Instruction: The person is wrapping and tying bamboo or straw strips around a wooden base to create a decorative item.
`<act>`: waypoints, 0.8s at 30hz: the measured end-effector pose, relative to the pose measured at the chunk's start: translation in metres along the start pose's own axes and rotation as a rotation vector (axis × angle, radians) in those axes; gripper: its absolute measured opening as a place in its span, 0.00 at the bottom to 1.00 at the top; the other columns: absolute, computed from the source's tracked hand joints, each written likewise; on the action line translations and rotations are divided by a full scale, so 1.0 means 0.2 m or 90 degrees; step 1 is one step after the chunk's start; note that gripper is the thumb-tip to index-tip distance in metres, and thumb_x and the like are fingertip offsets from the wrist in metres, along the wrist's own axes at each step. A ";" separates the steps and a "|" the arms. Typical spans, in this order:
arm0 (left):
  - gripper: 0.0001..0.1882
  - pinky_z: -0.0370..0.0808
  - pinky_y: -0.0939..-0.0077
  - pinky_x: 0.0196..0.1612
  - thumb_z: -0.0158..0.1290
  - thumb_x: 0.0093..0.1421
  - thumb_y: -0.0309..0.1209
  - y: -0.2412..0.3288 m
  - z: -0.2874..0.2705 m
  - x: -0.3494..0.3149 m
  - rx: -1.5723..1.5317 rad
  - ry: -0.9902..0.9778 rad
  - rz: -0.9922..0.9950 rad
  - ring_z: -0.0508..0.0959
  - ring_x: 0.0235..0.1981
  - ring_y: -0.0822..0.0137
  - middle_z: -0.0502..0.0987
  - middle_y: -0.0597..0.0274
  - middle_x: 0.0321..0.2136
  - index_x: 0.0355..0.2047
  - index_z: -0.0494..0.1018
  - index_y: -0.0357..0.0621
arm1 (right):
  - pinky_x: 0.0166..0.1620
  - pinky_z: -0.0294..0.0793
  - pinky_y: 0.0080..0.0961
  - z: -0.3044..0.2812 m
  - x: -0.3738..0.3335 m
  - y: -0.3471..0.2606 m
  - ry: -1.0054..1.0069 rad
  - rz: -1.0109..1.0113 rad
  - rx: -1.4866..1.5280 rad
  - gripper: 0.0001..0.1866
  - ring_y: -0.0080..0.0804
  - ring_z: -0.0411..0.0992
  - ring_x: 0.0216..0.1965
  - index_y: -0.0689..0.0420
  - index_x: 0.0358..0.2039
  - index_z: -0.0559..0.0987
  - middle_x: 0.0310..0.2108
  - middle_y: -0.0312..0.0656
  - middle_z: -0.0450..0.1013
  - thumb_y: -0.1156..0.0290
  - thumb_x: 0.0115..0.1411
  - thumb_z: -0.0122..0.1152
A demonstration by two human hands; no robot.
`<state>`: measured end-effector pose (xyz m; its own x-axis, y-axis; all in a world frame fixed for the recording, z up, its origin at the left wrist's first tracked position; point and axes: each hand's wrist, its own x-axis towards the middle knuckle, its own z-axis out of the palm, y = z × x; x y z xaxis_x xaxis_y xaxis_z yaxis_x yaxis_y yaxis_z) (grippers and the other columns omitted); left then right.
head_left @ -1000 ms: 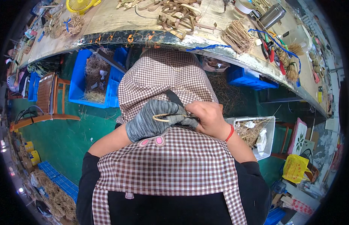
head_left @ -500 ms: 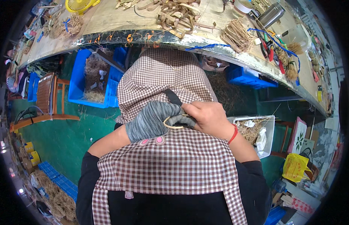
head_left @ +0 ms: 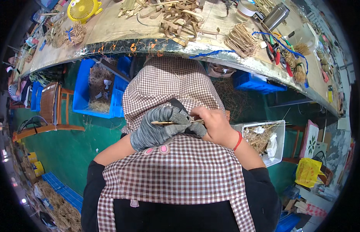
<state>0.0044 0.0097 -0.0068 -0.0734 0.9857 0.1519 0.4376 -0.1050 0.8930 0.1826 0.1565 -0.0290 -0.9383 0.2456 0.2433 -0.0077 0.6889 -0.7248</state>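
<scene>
My left hand [head_left: 160,125] wears a grey knitted glove, its fingers closed around a thin pale strip [head_left: 161,123] that looks like split bamboo or cane. The strip lies nearly level across the glove, its left end sticking out past the fingers. My right hand [head_left: 218,125], bare with a red cord at the wrist, pinches the strip's other end close beside the glove. A dark band [head_left: 177,103] shows just above the gloved fingers. Both hands rest over my checked apron [head_left: 172,166]; the fingers hide where they meet.
Ahead, a wooden workbench [head_left: 122,29] carries flat brown strips [head_left: 183,19], a coiled cane bundle [head_left: 241,40], a yellow fan [head_left: 82,9], a metal flask [head_left: 276,16] and pliers [head_left: 270,52]. Blue crates [head_left: 80,89] stand underneath. A white bin [head_left: 280,149] of scraps is at right, a wooden chair [head_left: 63,100] at left.
The pale strip, curved in a loop between my hands before, now lies straight across the glove. My left hand has turned slightly. The bench sits a little lower in view.
</scene>
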 end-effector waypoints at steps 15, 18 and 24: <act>0.09 0.75 0.84 0.28 0.56 0.62 0.29 0.07 0.01 0.03 -0.352 0.005 -0.218 0.77 0.25 0.80 0.82 0.65 0.26 0.38 0.81 0.39 | 0.32 0.73 0.37 -0.01 0.01 0.02 0.121 -0.034 0.088 0.18 0.47 0.75 0.30 0.57 0.38 0.71 0.33 0.46 0.74 0.67 0.48 0.65; 0.09 0.74 0.86 0.28 0.55 0.62 0.29 0.04 0.03 0.03 -0.357 0.011 -0.173 0.76 0.24 0.80 0.81 0.66 0.26 0.39 0.81 0.40 | 0.31 0.73 0.36 0.02 0.03 0.04 0.094 -0.073 0.084 0.17 0.46 0.75 0.29 0.57 0.38 0.70 0.31 0.45 0.73 0.62 0.53 0.64; 0.12 0.75 0.86 0.27 0.53 0.63 0.28 0.05 0.02 0.04 -0.195 -0.034 -0.072 0.77 0.23 0.78 0.81 0.68 0.30 0.46 0.79 0.44 | 0.28 0.73 0.33 0.04 0.02 0.04 0.133 -0.099 -0.007 0.19 0.42 0.74 0.24 0.59 0.41 0.69 0.26 0.44 0.73 0.66 0.52 0.65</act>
<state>0.0117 0.0171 0.0021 -0.0552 0.9980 0.0298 0.1382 -0.0219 0.9902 0.1768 0.1569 -0.0384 -0.8343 0.2713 0.4800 -0.1412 0.7364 -0.6617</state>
